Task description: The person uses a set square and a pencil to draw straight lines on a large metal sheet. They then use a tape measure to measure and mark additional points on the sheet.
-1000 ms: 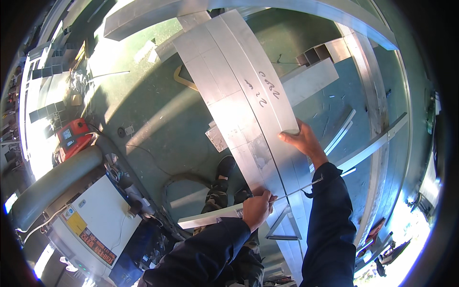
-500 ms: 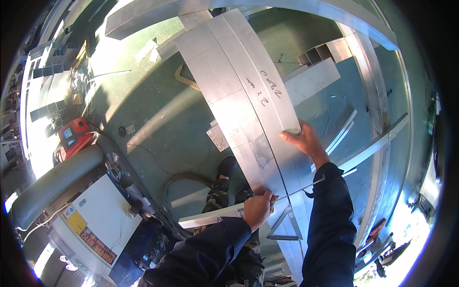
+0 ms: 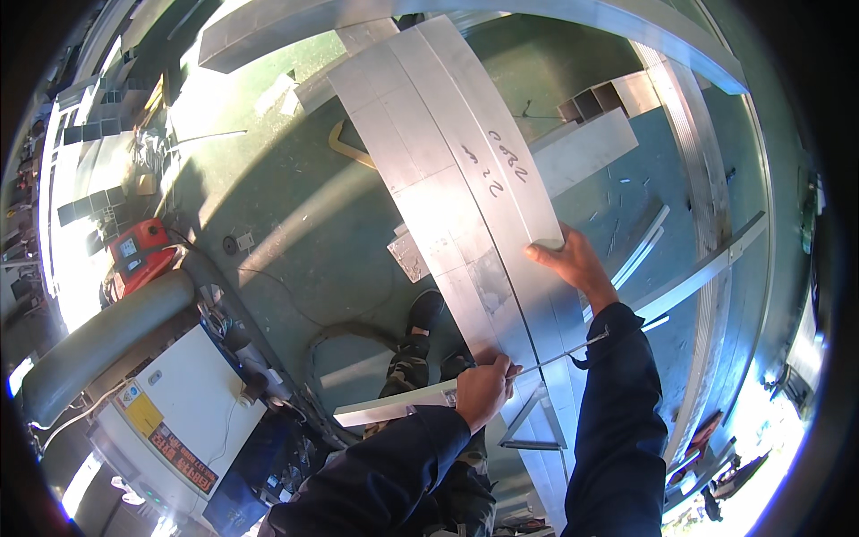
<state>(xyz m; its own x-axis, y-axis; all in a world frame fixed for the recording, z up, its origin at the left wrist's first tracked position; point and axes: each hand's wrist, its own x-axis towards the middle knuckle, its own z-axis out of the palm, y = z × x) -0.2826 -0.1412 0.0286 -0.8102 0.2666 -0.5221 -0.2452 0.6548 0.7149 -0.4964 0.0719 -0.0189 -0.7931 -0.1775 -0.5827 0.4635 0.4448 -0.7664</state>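
Two long silvery metal profiles point(image 3: 438, 179) lie side by side before me, with dark handwritten marks on the right one. My right hand point(image 3: 573, 264) grips the right edge of that profile, thumb on top and the other fingers hidden below. Nearer to me, my left hand point(image 3: 485, 389) is closed at the profiles' left edge. From its fingertips a thin metal rod point(image 3: 564, 354) with a bent far end runs across the profiles toward my right forearm. Just below the rod, a grey triangular frame point(image 3: 535, 428) rests on the metal. A pale bar point(image 3: 394, 407) extends leftward from beside my left hand.
A white machine cabinet point(image 3: 192, 403) with a thick hose point(image 3: 107, 345) stands at the left, near a red device point(image 3: 141, 259). A curved metal beam point(image 3: 501, 18) crosses the far side. More profiles point(image 3: 693, 179) and offcuts point(image 3: 640, 246) lie on the right.
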